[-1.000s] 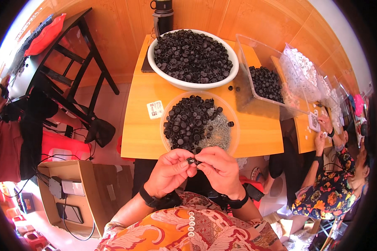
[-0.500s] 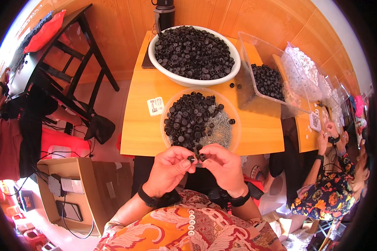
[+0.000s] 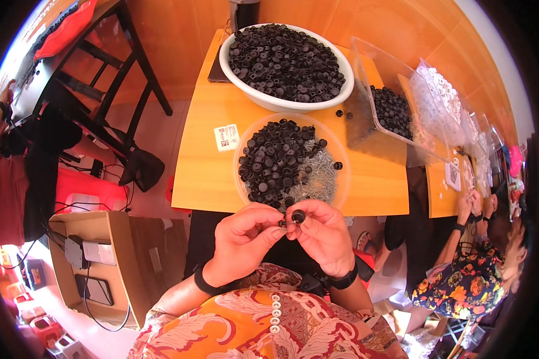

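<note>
Left hand (image 3: 242, 242) pinches a dark part (image 3: 283, 223), right hand (image 3: 328, 242) clamped on a black cap (image 3: 298, 216), the two close together off the near edge of the surface (image 3: 377, 185), by a bowl (image 3: 345, 179) holding black pieces (image 3: 266, 161) and metal bits (image 3: 318, 179).

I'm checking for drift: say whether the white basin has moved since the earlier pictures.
No; against the wooden tabletop, the white basin keeps its place; only the view shifted.

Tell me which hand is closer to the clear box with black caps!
Your right. The right hand is in front of the clear box, left of it; the left hand is farther left.
</note>
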{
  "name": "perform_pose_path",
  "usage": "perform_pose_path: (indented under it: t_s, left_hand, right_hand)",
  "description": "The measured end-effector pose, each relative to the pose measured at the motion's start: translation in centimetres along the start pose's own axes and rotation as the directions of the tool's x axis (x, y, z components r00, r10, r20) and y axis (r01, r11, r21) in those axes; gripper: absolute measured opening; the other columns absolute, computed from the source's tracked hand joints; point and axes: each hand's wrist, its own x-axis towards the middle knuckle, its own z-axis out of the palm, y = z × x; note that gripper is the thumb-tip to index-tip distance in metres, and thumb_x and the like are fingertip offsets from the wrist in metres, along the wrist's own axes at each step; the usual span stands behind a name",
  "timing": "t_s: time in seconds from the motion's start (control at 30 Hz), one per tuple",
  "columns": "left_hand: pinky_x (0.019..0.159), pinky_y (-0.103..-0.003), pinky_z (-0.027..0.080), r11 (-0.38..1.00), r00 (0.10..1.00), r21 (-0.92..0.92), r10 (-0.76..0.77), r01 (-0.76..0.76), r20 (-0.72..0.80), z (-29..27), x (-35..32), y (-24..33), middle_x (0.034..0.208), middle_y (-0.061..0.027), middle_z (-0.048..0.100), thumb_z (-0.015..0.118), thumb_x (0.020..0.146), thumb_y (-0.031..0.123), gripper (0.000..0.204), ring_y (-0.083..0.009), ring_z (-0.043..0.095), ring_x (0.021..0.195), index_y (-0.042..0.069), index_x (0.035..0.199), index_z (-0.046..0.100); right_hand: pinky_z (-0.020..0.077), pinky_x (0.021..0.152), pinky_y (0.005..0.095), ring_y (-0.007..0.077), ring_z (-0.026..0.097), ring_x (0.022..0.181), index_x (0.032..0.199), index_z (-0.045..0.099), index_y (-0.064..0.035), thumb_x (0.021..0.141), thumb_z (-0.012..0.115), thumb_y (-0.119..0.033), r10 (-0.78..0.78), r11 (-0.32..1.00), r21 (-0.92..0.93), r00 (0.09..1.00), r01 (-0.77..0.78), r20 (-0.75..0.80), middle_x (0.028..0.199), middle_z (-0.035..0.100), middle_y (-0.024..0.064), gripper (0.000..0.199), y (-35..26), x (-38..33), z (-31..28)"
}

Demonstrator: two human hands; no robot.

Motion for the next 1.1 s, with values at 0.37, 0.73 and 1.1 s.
perform_pose_path:
  t_s: [0.37,0.73,1.1]
  left_hand:
    - [0.065,-0.022,0.044,0.963,0.998,0.264,0.052,-0.056,0.022,0.0,0.1,0.5,0.091,-0.0108,0.059,0.066,0.074,-0.006,0.019,-0.0132,0.056,0.078,-0.004,0.092,0.060]
    - [0.063,-0.024,0.050,0.945,0.995,0.315,0.077,-0.091,0.055,-0.1,0.3,0.7,0.082,-0.0112,0.060,0.062,0.074,-0.010,0.016,-0.0155,0.063,0.072,-0.004,0.088,0.061]
    - [0.061,-0.020,0.048,0.963,0.965,-0.067,-0.264,0.263,-0.007,-0.5,-0.1,0.2,0.077,-0.0034,0.060,0.065,0.075,-0.007,0.010,-0.0089,0.060,0.072,-0.002,0.082,0.059]
  right_hand:
    - [0.0470,0.072,0.0280,0.0161,0.058,0.080,0.107,0.055,0.0040,0.084,0.058,-0.004,0.011,0.997,-0.072,0.999,-0.013,-0.036,0.092,0.061,0.0098,0.024,0.3,-0.1,0.5]
    - [0.0467,0.070,0.0258,0.0146,0.057,0.078,0.105,0.056,0.0042,0.083,0.059,-0.002,-0.021,0.986,-0.165,0.998,0.012,-0.052,0.091,0.061,0.0092,0.023,0.6,-0.2,0.7]
    - [0.0475,0.071,0.0225,0.0129,0.057,0.081,0.100,0.061,0.0055,0.082,0.059,0.001,-0.146,0.880,-0.461,0.989,0.115,-0.032,0.097,0.058,0.0089,0.018,0.6,-0.3,1.2]
